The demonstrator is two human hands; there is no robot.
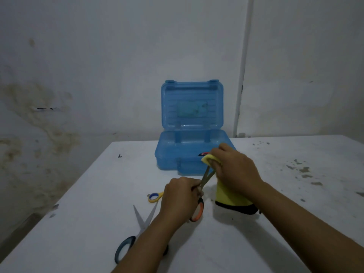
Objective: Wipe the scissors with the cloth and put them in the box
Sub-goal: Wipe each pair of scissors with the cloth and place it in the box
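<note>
My left hand (180,196) grips the handles of orange-handled scissors (198,212), whose slightly parted blades (206,176) point up and away. My right hand (234,166) pinches a yellow cloth (232,198) over the blade tips; the cloth hangs down to the table, its dark edge at the bottom. Just behind the hands stands the blue translucent box (177,154), lid up. Grey-handled scissors (137,229) lie open on the table under my left forearm. A yellow and blue scissor handle (154,197) shows left of my left hand.
The white table (88,213) has dark specks and stains on its right side (303,170). A stained wall rises behind, with a white pipe (241,75) running down it to the right of the box. Something red and black (202,154) shows inside the box.
</note>
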